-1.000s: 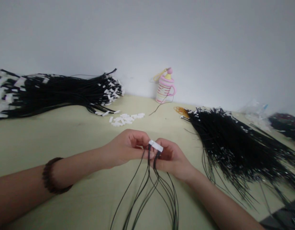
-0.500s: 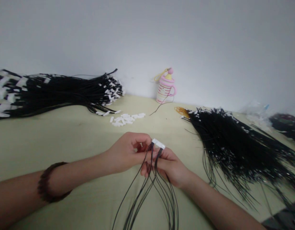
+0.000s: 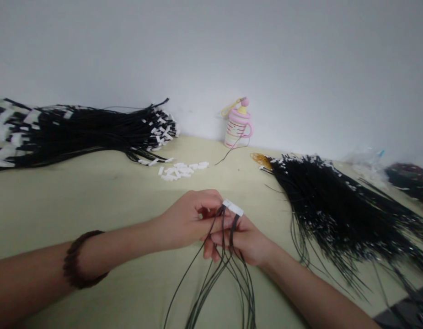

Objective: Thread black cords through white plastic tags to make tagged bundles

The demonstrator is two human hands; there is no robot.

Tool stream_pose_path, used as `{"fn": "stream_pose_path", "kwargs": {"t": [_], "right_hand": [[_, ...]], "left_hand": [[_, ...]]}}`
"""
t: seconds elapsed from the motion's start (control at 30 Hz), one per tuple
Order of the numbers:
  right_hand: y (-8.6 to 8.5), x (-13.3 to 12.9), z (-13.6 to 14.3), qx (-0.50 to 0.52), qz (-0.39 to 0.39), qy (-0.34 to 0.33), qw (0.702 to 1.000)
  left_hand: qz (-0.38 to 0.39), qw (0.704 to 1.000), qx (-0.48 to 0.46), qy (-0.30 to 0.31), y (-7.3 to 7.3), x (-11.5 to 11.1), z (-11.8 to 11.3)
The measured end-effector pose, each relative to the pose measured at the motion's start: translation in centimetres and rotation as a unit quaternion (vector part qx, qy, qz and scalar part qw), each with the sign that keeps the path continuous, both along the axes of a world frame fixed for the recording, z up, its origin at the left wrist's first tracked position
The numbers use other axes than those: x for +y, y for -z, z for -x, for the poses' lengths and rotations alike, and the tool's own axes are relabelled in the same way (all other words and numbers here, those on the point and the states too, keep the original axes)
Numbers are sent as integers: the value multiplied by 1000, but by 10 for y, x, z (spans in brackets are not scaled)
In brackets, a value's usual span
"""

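Just below the middle of the frame, the left hand point(image 3: 184, 221) and the right hand point(image 3: 243, 240) meet over a small white connector point(image 3: 232, 207), each with its fingers curled closed, pinching the connector and the black wires point(image 3: 218, 274) that hang from it toward the bottom edge. The step appears to be seating wires into the connector; to do it well, the right hand should hold the housing steady while the left feeds one wire straight in, keeping the loose strands from crossing. Compared with a second ago, the connector sits slightly lower and further right, and the right hand's fingers have slid under the wires. At left lies a finished wire bundle point(image 3: 77, 132), at right a loose wire pile point(image 3: 334, 205), with spare white connectors point(image 3: 180, 170) on the table point(image 3: 77, 201) between.
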State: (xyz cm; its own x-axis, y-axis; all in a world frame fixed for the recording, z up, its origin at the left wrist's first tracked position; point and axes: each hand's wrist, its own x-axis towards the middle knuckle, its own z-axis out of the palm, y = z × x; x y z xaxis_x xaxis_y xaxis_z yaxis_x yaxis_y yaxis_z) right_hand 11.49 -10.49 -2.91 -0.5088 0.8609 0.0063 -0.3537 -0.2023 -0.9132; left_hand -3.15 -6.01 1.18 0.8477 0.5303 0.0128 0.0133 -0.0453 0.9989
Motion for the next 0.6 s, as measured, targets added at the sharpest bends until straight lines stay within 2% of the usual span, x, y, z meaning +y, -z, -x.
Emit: {"fn": "stream_pose_path", "kwargs": {"t": [0.1,0.17,0.23,0.3,0.37,0.43,0.53,0.6], "right_hand": [[-1,0,5,-39,29,18,999],[-2,-1,10,-61,37,24,997],[-3,-2,16,-74,44,15,996],[-4,-4,19,-67,64,-4,996],[-4,-5,19,-55,80,-22,995],[-4,-5,17,-44,84,-62,994],[-3,-4,12,0,103,-146,984],[-4,-4,11,31,121,-164,979]], "left_hand": [[16,1000,11,-3,4,0,-1],[-9,999,35,-12,6,0,-1],[-98,994,46,-29,5,2,-2],[-211,976,38,-40,2,4,-2],[-273,961,36,-35,-2,5,-3],[-260,964,52,-25,-5,5,-2],[-178,982,67,-9,-6,6,0],[-128,990,55,2,-6,7,2]]}}
